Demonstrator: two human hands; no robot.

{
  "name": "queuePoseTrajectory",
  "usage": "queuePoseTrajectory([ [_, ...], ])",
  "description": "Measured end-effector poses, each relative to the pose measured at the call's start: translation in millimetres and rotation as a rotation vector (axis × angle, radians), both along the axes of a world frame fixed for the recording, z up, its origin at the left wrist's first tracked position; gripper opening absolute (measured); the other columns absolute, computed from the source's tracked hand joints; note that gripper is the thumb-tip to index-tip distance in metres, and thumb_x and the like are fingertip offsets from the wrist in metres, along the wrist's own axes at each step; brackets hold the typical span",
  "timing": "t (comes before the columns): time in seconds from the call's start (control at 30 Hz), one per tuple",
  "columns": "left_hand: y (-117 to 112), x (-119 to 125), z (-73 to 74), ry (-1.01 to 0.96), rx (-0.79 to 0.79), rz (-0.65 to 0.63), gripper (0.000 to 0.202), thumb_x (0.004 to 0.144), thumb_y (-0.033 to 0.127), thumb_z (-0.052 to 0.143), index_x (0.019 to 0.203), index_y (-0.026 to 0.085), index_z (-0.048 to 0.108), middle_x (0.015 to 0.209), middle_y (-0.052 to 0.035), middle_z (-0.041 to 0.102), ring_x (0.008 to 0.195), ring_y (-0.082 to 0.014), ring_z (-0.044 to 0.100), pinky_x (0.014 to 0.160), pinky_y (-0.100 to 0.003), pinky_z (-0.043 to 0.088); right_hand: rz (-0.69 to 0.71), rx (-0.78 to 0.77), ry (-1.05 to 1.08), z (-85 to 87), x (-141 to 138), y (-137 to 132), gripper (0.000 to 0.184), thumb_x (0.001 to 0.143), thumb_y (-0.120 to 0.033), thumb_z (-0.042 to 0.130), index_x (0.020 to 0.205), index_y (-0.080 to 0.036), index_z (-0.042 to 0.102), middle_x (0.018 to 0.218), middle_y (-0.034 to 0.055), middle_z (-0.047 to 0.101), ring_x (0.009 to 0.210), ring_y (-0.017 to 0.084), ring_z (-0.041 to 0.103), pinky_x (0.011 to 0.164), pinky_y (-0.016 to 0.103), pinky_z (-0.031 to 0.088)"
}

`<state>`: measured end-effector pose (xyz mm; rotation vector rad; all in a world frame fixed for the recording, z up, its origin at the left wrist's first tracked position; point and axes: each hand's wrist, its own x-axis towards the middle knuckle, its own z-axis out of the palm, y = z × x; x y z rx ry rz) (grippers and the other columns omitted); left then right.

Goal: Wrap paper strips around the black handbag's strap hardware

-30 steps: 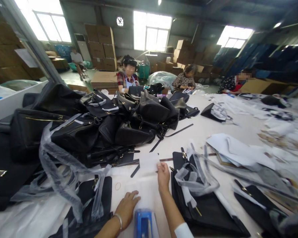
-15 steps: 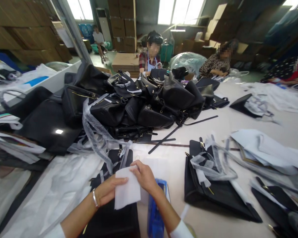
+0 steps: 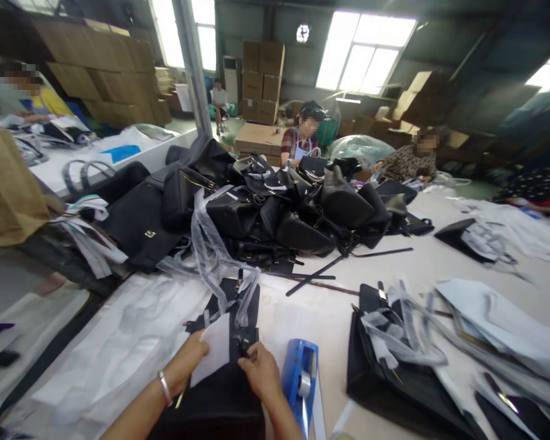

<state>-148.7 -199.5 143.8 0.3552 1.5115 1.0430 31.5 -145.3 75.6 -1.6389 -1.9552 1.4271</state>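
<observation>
Head view, thin white paper [image 3: 214,355] (left hand [image 3: 184,368])

bag [image 3: 220,391] under both hands | tape dispenser [image 3: 300,382] right | bag pile [image 3: 275,214] behind

**Matt paper, dull leather, shiny film**

The small white paper sheet [image 3: 213,354] looks thin, smooth and matt. Beneath it, the flat black leather-look bag [image 3: 220,400] has a soft, low sheen. The heap of black leather-look bags [image 3: 302,214] farther off shows the same dull gloss, with small gold-coloured metal fittings. The clear plastic film strips [image 3: 213,250] are crinkled and shiny. The blue plastic tape dispenser [image 3: 297,379] at near right is hard and glossy. A silver metal bangle [image 3: 165,388] gleams. The far brown cardboard boxes [image 3: 261,79] are matt.
</observation>
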Motion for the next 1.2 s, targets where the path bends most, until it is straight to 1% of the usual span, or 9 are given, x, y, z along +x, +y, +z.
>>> queuePoseTrajectory([
  [0.1, 9, 10, -5.3, -0.103, 0.031, -0.027, 0.063, 0.053, 0.005, 0.047, 0.115, 0.013, 0.059, 0.072, 0.0, 0.069, 0.059, -0.0178, 0.061, 0.059, -0.027, 0.045, -0.088, -0.044, 0.367, 18.8, 0, 2, 0.013, 0.075, -0.028, 0.059, 0.086, -0.021, 0.057, 0.069, -0.003, 0.057, 0.065, 0.016, 0.055, 0.061, 0.024, 0.041],
  [0.17, 15, 19, -7.9, -0.209, 0.077, -0.062, 0.064, 0.052, 0.005, 0.047, 0.114, 0.012, 0.06, 0.074, -0.0014, 0.069, 0.062, -0.0177, 0.06, 0.061, -0.027, 0.044, -0.073, -0.018, 0.445, 32.1, 2, 2, 0.02, 0.078, -0.029, 0.058, 0.097, -0.022, 0.058, 0.068, -0.0042, 0.056, 0.064, 0.015, 0.054, 0.06, 0.023, 0.041],
  [0.27, 23, 33, -8.1, -0.352, 0.136, -0.133, 0.063, 0.05, 0.004, 0.048, 0.111, 0.014, 0.063, 0.076, -0.0022, 0.069, 0.065, -0.0166, 0.059, 0.063, -0.026, 0.043, -0.045, 0.08, 0.406, 47.5, 8, 1, 0.025, 0.085, -0.032, 0.054, 0.109, -0.025, 0.058, 0.069, -0.004, 0.058, 0.065, 0.016, 0.055, 0.06, 0.024, 0.041],
  [0.47, 36, 41, 2.5, -0.375, 0.194, -0.306, 0.064, 0.047, 0.001, 0.047, 0.106, 0.014, 0.066, 0.074, -0.0014, 0.069, 0.07, -0.0184, 0.062, 0.063, -0.025, 0.043, -0.102, 0.376, 0.275, 60.6, 15, 7, 0.014, 0.084, -0.035, 0.058, 0.093, -0.027, 0.065, 0.088, 0.0017, 0.062, 0.078, 0.019, 0.058, 0.07, 0.029, 0.044],
  [0.63, 47, 30, 10.9, -0.343, 0.136, -0.379, 0.062, 0.05, 0.002, 0.051, 0.11, 0.014, 0.064, 0.072, -0.0014, 0.069, 0.068, -0.0192, 0.062, 0.063, -0.027, 0.045, -0.135, 0.33, 0.293, 63.0, 11, 15, 0.019, 0.084, -0.028, 0.056, 0.101, -0.028, 0.064, 0.094, 0.002, 0.061, 0.081, 0.019, 0.058, 0.074, 0.029, 0.046],
  [0.8, 53, 23, 10.9, -0.416, 0.146, -0.428, 0.049, 0.062, 0.01, 0.06, 0.111, 0.013, 0.064, 0.083, -0.0053, 0.071, 0.077, -0.02, 0.064, 0.075, -0.03, 0.046, -0.183, 0.341, 0.32, 56.2, 8, 19, 0.018, 0.083, -0.03, 0.058, 0.097, -0.028, 0.068, 0.115, 0.0051, 0.057, 0.112, 0.023, 0.051, 0.096, 0.035, 0.039],
  [0.9, 53, 25, 7.1, -0.445, 0.136, -0.417, 0.048, 0.064, 0.011, 0.062, 0.112, 0.014, 0.064, 0.082, -0.0045, 0.07, 0.077, -0.0197, 0.064, 0.076, -0.03, 0.046, -0.244, 0.254, 0.397, 45.6, 9, 20, 0.02, 0.083, -0.035, 0.058, 0.097, -0.027, 0.069, 0.127, 0.0057, 0.053, 0.121, 0.025, 0.047, 0.102, 0.037, 0.036],
  [1.03, 49, 35, 1.6, -0.475, 0.138, -0.347, 0.046, 0.066, 0.013, 0.064, 0.112, 0.016, 0.064, 0.081, -0.0029, 0.069, 0.074, -0.0176, 0.063, 0.074, -0.028, 0.046, -0.307, 0.08, 0.572, 34.3, 12, 22, 0.026, 0.082, -0.041, 0.059, 0.098, -0.024, 0.069, 0.119, 0.0067, 0.061, 0.115, 0.025, 0.053, 0.097, 0.034, 0.041],
  [1.2, 49, 44, 1.3, -0.495, 0.15, -0.319, 0.047, 0.068, 0.014, 0.063, 0.115, 0.016, 0.062, 0.087, -0.0047, 0.071, 0.08, -0.0206, 0.065, 0.082, -0.033, 0.047, -0.315, -0.063, 0.676, 37.7, 13, 27, 0.028, 0.081, -0.041, 0.061, 0.1, -0.022, 0.066, 0.099, 0.0042, 0.069, 0.095, 0.023, 0.062, 0.085, 0.031, 0.048],
])
